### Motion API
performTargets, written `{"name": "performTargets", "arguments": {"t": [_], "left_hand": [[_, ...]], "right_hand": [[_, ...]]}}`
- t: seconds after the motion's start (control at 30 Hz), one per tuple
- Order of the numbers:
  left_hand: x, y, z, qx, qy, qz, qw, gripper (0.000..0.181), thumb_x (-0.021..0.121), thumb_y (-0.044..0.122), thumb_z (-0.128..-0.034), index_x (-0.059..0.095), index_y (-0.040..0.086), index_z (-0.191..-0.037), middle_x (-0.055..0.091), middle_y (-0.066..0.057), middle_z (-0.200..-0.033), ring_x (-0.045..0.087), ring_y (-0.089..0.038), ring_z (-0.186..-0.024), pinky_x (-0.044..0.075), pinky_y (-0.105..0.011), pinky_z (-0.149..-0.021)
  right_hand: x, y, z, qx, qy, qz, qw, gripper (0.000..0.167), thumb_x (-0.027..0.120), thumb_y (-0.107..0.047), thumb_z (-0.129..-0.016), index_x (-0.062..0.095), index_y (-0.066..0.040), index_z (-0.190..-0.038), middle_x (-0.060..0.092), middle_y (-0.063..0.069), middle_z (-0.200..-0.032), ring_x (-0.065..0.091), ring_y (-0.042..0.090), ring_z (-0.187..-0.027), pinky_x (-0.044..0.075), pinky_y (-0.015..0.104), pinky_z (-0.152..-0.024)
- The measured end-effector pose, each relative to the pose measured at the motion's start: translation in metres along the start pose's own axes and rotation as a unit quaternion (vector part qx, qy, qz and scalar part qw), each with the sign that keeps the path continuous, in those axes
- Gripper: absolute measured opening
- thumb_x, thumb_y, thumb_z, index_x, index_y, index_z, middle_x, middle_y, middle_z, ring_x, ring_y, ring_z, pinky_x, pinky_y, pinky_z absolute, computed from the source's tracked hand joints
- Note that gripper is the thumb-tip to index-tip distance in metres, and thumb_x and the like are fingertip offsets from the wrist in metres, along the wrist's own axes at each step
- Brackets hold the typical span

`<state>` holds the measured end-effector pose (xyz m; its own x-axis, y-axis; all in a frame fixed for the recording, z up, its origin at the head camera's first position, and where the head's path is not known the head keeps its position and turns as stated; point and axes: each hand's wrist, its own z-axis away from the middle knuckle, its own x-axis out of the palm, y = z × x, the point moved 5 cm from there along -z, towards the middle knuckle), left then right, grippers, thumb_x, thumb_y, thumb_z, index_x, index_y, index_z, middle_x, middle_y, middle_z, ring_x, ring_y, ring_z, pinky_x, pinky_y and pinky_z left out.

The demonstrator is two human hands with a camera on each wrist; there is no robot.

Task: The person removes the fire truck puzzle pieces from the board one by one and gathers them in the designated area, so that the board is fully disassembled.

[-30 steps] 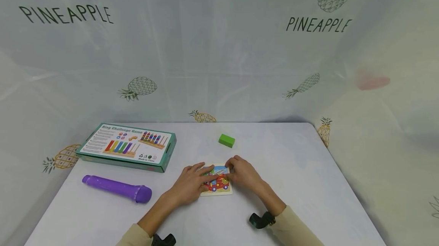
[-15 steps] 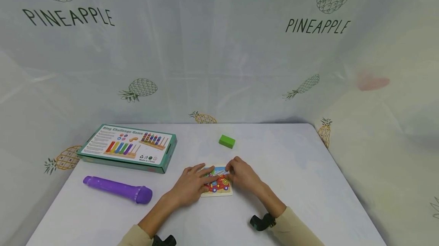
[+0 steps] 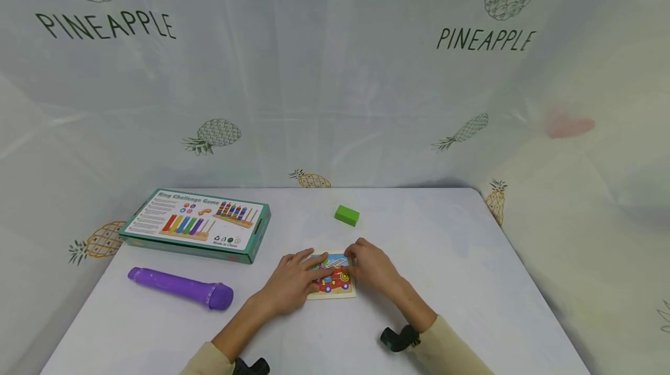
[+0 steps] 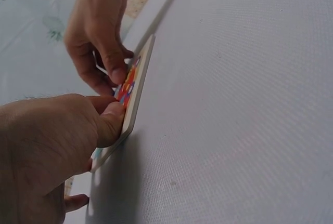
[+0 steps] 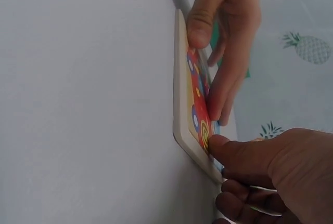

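Pineapple-print backdrop [image 3: 335,84] behind a white surface [image 3: 481,288]; far edge straight, side edges flare toward the camera. Picture puzzle board [image 3: 337,283] mid-surface, red vehicle face up, well inside all visible edges. Left hand [image 3: 285,283] fairly wide, fingers spread over the board's left part, thumb on its printed face. Right hand [image 3: 373,265] narrow, thumb on the face, other fingers bent at the right edge; can't tell if it grips or just touches. Green block [image 3: 346,215] beyond the board, nearer the far edge. Boxed game [image 3: 196,225] against the left edge, purple microphone [image 3: 180,288] just nearside. Widest stretch of surface: right hand to right edge.
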<state>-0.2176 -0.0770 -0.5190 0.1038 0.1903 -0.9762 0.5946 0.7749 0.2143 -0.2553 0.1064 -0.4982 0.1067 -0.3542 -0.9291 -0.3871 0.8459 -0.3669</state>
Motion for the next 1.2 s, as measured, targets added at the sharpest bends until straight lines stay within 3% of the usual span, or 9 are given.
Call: {"name": "performTargets", "arguments": {"t": [0.33,0.73,1.0,1.2], "left_hand": [[-0.001,0.001,0.001,0.000,0.007,0.010,0.9999,0.044,0.058,0.035,-0.1003,0.056,0.038,-0.144,0.042,0.003,-0.158,0.032,-0.034,-0.147,0.034,-0.061,-0.108],[-0.005,0.005,0.002,0.012,0.021,0.007,0.9997,0.044,0.062,0.031,-0.0989,0.058,0.034,-0.143,0.045,-0.001,-0.156,0.035,-0.036,-0.145,0.036,-0.062,-0.105],[-0.002,0.002,0.001,-0.003,0.002,0.014,0.9999,0.044,0.060,0.035,-0.0999,0.056,0.037,-0.144,0.042,0.002,-0.158,0.032,-0.035,-0.147,0.034,-0.062,-0.107],[-0.001,0.002,0.001,-0.001,0.002,0.010,1.0000,0.045,0.059,0.036,-0.1001,0.055,0.038,-0.145,0.042,0.002,-0.158,0.031,-0.034,-0.147,0.034,-0.062,-0.107]], "right_hand": [[0.004,0.005,-0.001,0.009,-0.024,-0.064,0.9976,0.032,0.079,-0.021,-0.088,0.064,-0.003,-0.110,0.055,0.002,-0.099,0.051,0.012,-0.081,0.050,0.029,-0.072],[0.003,0.006,-0.001,0.021,-0.029,-0.076,0.9965,0.036,0.081,-0.021,-0.086,0.066,-0.004,-0.114,0.056,0.001,-0.097,0.052,0.013,-0.082,0.050,0.030,-0.073],[0.002,0.007,-0.001,0.014,-0.023,-0.076,0.9967,0.034,0.082,-0.023,-0.085,0.067,-0.007,-0.112,0.057,0.002,-0.099,0.053,0.013,-0.083,0.051,0.030,-0.074],[0.001,0.010,-0.002,0.033,-0.010,-0.127,0.9914,0.024,0.076,-0.023,-0.091,0.065,-0.012,-0.110,0.057,-0.002,-0.097,0.053,0.013,-0.082,0.049,0.026,-0.070]]}}
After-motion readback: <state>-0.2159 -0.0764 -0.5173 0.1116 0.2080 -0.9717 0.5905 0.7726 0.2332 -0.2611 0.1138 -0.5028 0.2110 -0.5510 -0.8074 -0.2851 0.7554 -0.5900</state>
